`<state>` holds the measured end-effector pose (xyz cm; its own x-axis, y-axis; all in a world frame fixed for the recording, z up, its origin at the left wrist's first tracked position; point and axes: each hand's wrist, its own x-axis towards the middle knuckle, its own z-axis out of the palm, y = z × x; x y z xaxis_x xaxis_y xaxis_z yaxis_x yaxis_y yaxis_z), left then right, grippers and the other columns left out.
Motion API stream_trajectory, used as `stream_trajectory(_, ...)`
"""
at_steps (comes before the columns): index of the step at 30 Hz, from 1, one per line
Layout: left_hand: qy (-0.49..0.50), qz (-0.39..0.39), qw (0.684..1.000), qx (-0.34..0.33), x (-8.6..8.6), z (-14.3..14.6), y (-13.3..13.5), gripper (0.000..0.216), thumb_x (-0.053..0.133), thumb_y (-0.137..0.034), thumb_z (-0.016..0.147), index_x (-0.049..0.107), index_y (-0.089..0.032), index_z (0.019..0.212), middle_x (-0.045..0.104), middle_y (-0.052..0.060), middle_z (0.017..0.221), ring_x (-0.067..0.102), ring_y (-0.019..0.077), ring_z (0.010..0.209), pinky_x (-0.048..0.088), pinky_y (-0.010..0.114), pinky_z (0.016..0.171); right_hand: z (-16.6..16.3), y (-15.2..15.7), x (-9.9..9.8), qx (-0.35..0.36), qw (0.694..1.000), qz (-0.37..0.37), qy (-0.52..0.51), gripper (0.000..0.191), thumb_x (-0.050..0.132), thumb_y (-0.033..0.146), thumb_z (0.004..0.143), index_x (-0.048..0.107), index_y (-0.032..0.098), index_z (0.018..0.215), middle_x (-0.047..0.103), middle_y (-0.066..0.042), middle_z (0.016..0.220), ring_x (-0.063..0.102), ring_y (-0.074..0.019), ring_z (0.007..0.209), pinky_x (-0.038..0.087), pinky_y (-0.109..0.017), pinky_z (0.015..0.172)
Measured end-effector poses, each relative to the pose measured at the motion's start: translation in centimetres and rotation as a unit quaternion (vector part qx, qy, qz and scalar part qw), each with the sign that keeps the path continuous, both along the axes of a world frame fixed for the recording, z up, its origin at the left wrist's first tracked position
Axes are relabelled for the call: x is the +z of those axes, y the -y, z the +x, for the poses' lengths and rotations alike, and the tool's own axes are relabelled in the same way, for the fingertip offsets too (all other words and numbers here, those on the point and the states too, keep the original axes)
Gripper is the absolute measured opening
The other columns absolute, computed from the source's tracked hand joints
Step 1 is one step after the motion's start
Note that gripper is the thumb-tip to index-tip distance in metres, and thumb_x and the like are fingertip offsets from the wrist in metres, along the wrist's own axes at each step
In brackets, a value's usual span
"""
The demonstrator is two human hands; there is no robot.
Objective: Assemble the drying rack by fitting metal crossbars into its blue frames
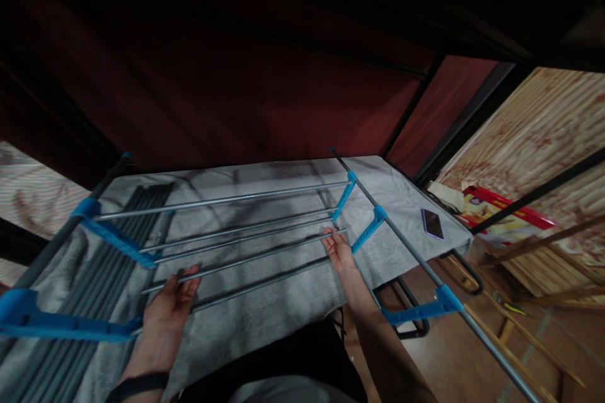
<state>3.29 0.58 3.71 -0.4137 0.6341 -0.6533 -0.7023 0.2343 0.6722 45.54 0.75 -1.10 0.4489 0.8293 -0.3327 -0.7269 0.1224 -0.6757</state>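
Note:
A rack frame with grey metal rods (246, 227) and blue plastic brackets (118, 240) lies over a grey cloth (265, 315). My left hand (167, 315) rests palm down at the near left, fingers stretched out and touching the near rod (258, 256). My right hand (338, 249) is at that same rod's right end, beside a blue bracket (368, 230), fingers curled in a pinch on the rod tip. A long grey side pole (416, 258) carries more blue brackets (420, 312).
A bundle of loose grey rods (111, 252) lies on the cloth at the left. A phone (432, 223) sits at the cloth's right edge. Beyond it are a red-edged box (501, 211) and wooden slats (534, 277). A dark red wall stands behind.

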Motion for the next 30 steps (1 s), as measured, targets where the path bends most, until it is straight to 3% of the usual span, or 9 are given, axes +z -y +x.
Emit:
stream_trajectory(5, -0.016, 0.022, 1.0, 0.013, 0.3, 0.5, 0.5, 0.017, 0.05, -0.004, 0.097, 0.056, -0.018, 0.09, 0.069, 0.005, 0.088, 0.071, 0.0135, 0.076, 0.063, 0.028, 0.079, -0.1, 0.1, 0.3, 0.003, 1.0, 0.001, 0.005, 0.03, 0.084, 0.016, 0.08, 0.057, 0.025, 0.071, 0.078, 0.002, 0.08, 0.079, -0.0172, 0.085, 0.067, -0.036, 0.087)
stream_trajectory(11, -0.001, 0.063, 0.998, -0.003, 0.7, 0.8, 1.3, 0.022, 0.049, -0.001, 0.093, 0.058, -0.018, 0.082, 0.07, 0.004, 0.086, 0.073, 0.0125, 0.081, 0.062, 0.023, 0.081, -0.1, 0.5, 0.8, 0.031, 1.0, 0.001, 0.003, 0.018, 0.077, 0.011, 0.081, 0.066, 0.025, 0.081, 0.079, 0.001, 0.084, 0.077, -0.0144, 0.082, 0.067, -0.029, 0.08)
stream_trajectory(18, -0.005, 0.067, 0.998, -0.009, 1.3, 1.4, 1.5, 0.027, 0.052, 0.008, 0.082, 0.056, -0.017, 0.072, 0.07, 0.004, 0.08, 0.073, 0.0147, 0.082, 0.064, 0.031, 0.086, 0.1, 0.7, 0.8, 0.04, 0.999, 0.016, 0.007, 0.025, 0.076, 0.006, 0.074, 0.063, 0.027, 0.078, 0.079, 0.003, 0.089, 0.077, -0.0178, 0.091, 0.065, -0.042, 0.097)
stream_trajectory(30, -0.017, 0.041, 0.999, 0.016, 1.0, 1.4, 1.3, 0.022, 0.056, 0.001, 0.092, 0.058, -0.015, 0.078, 0.064, -0.002, 0.072, 0.062, 0.0069, 0.059, 0.06, 0.017, 0.064, -0.4, 0.9, 0.6, 0.015, 1.0, -0.005, 0.007, 0.025, 0.082, 0.017, 0.076, 0.061, 0.028, 0.071, 0.076, 0.003, 0.085, 0.075, -0.0188, 0.099, 0.063, -0.04, 0.1)
